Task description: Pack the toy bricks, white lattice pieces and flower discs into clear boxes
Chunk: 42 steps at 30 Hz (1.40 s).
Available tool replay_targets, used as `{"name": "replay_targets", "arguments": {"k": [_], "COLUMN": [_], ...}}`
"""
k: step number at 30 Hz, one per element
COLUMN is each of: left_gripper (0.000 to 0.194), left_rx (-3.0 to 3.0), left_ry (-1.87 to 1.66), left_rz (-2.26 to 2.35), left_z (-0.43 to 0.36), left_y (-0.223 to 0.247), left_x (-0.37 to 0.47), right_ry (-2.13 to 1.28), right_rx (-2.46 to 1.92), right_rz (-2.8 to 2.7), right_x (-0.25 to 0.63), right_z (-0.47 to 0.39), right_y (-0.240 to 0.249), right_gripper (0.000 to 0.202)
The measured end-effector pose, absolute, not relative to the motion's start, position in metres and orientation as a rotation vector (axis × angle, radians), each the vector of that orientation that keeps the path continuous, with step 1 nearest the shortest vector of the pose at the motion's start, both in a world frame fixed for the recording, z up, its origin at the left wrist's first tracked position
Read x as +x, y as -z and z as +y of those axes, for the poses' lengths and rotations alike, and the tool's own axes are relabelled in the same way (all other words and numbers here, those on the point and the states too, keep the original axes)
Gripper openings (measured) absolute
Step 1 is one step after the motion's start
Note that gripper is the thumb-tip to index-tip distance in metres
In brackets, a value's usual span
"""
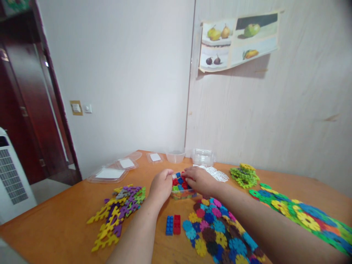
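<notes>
Bricks (178, 182) in tub (183, 195), white labels (110, 173) on lids (107, 180)

Left grip (162, 186) beside clear box (182, 195), right grip (198, 179) at coloured bricks (178, 181).

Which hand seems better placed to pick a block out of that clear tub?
Probably the right hand: its fingers reach over the tub, at the blocks inside. The left hand sits at the tub's left edge, seemingly steadying it.

Pale walls (132, 73), dark-red door (27, 88), seemingly wooden
</notes>
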<state>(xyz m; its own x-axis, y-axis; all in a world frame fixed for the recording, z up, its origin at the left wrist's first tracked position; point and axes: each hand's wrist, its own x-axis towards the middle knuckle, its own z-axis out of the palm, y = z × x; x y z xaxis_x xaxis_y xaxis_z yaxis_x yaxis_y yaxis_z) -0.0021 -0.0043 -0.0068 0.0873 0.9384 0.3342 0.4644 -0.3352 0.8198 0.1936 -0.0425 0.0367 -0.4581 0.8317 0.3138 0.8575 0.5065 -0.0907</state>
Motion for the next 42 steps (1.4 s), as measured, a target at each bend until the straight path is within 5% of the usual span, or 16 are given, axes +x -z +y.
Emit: {"name": "replay_targets", "arguments": {"k": [17,25,42], "left_gripper": [0.031,0.035,0.043], "left_rx": [1.832,1.711,1.655], "left_ry": [-1.289,-1.418,-1.403], "left_rz": [1.391,1.375,1.336], "left_z": [-0.008,-0.01,-0.009], "left_y": [0.001,-0.002,0.002], "left_x": [-0.002,-0.005,0.0], "right_ry": [0.087,0.042,0.001], "right_rx": [-1.338,-1.354,-1.397], "right_rz": [-2.439,-2.456,-2.517], "right_x": [0.184,0.177,0.17], "right_z": [-0.054,-0.053,-0.067], "right_y": [-0.037,-0.033,-0.022], "right_gripper": [0.029,0.056,0.079]}}
